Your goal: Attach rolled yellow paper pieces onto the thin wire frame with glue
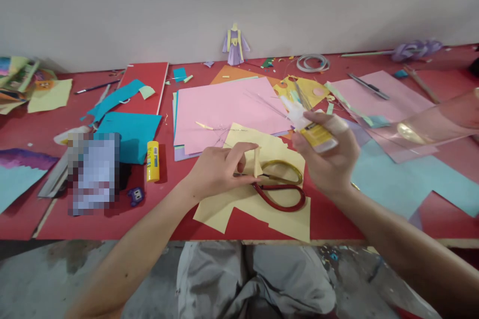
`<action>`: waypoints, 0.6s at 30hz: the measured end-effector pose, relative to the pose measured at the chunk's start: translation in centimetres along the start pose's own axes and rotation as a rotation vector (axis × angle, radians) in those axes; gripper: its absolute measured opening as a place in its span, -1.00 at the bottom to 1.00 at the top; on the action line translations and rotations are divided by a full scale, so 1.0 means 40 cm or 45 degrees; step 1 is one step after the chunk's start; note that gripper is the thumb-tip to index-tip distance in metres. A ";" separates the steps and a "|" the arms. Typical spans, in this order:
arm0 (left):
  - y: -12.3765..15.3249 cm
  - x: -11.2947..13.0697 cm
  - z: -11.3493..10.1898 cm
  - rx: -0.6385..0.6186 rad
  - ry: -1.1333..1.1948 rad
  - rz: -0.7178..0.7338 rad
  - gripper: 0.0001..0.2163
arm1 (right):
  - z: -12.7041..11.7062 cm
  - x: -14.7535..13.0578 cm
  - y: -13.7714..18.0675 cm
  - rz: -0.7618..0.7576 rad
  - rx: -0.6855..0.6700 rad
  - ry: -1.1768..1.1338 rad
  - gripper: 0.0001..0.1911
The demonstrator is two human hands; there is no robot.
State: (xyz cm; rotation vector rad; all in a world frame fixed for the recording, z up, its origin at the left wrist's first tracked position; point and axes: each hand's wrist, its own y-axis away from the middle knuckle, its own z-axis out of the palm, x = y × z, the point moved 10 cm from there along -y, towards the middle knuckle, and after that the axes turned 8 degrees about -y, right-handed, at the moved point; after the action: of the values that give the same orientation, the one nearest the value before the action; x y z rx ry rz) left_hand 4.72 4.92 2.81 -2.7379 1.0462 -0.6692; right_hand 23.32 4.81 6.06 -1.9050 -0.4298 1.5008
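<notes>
Between the thumb and forefinger of my left hand (220,167) is a small folded piece of pale yellow paper (258,161). My right hand (333,154) is wrapped round a white glue bottle (318,134) with a yellow label, tilted with its top toward the upper left and blurred by motion. Below the left fingers lie scissors (280,196) with one red and one yellow-green handle, their blades mostly hidden by that hand. They rest on cut pale yellow paper (292,219). A stack of pink sheets (224,104) lies just beyond.
A yellow glue stick (152,161) stands left of my left hand, near blue paper (130,129). A paper doll figure (235,45) leans at the wall. To the right lie a utility knife (368,86), light blue paper (392,174) and a coiled clear tube (313,63).
</notes>
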 end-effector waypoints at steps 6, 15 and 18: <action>0.003 -0.020 -0.007 0.025 0.314 -0.146 -0.42 | 0.079 0.131 -0.008 0.410 -0.388 -0.024 -0.68; 0.001 -0.026 -0.005 0.017 0.648 -0.225 -0.41 | 0.124 0.140 0.012 0.154 -0.689 0.440 -0.68; 0.002 -0.030 -0.004 0.028 0.652 -0.230 -0.41 | 0.118 0.152 0.011 0.133 -0.697 0.526 -0.65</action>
State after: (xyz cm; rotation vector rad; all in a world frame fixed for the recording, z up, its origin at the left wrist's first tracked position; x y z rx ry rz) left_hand 3.82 5.66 2.48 -2.7251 0.8602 -1.4550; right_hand 20.54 9.67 0.79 -2.6278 -0.5962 1.0672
